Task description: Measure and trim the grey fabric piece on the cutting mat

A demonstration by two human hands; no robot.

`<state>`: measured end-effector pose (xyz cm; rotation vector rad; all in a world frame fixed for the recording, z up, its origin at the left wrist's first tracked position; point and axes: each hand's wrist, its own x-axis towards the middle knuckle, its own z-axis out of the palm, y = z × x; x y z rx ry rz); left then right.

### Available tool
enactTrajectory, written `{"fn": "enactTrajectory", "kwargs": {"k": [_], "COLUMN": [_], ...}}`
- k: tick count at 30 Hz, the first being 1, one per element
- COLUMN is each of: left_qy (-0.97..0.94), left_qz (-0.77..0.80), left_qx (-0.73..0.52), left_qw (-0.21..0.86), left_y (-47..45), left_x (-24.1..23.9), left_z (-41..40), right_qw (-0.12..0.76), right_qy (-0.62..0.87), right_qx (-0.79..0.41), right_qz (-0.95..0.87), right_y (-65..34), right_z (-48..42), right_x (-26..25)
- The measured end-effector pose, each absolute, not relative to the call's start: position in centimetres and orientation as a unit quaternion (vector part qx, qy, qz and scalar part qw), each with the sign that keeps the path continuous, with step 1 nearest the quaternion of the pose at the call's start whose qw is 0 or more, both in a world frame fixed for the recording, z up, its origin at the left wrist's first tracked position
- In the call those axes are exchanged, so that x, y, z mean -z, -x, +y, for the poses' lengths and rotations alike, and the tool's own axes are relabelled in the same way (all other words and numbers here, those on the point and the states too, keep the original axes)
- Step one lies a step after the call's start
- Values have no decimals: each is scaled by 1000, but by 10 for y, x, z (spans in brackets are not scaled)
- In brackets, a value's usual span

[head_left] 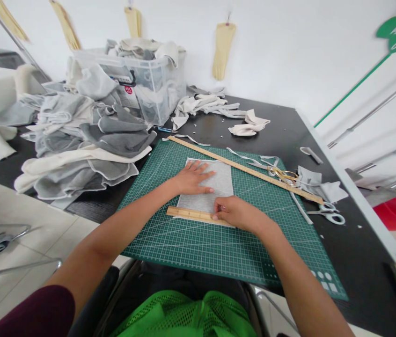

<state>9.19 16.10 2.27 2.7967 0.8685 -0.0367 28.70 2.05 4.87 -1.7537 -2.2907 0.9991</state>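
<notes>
A grey fabric piece (pixel 221 175) lies flat on the green cutting mat (pixel 170 243). My left hand (pixel 194 179) rests on its upper left part, fingers spread. Across the fabric's near edge lies a short wooden ruler (pixel 187 213). My right hand (pixel 235 211) is closed, its curled fingertips gripping the ruler toward its right end, which the hand partly hides. A thin strip of fabric shows below the ruler. Beyond the fabric, a long wooden ruler (pixel 254 173) slants across the mat to the right.
Scissors (pixel 329 214) and gold-handled scissors (pixel 284 174) lie at the right among fabric scraps (pixel 320 183). A heap of grey and white cloth (pixel 89 135) covers the left, by a clear plastic bin (pixel 159 89) full of cloth. A blue cutter (pixel 167 129) lies behind the mat.
</notes>
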Motion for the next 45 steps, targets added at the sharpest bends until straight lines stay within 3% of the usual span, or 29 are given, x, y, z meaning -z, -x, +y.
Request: {"fn": "enactTrajectory", "kwargs": {"k": [12, 23, 30, 37, 45], "left_qy": [-937, -946, -958, -940, -911], "left_qz": [323, 195, 168, 304, 327], "left_qx": [-132, -232, -167, -137, -202], "left_qw": [-7, 118, 161, 76, 153], "left_y": [-95, -93, -55, -62, -62], "left_x": [-30, -30, -27, -29, -29], "left_z": [154, 94, 54, 7, 0], "right_qw": [41, 41, 65, 79, 101], "right_qy": [581, 575, 570, 568, 589], "right_qx": [-313, -280, -286, -292, -283], "right_qz": [-750, -768, -767, -765, -750], "right_y": [-288, -289, -292, -289, -289], "right_z": [19, 21, 17, 16, 14], "right_x": [-51, -45, -46, -50, -45]}}
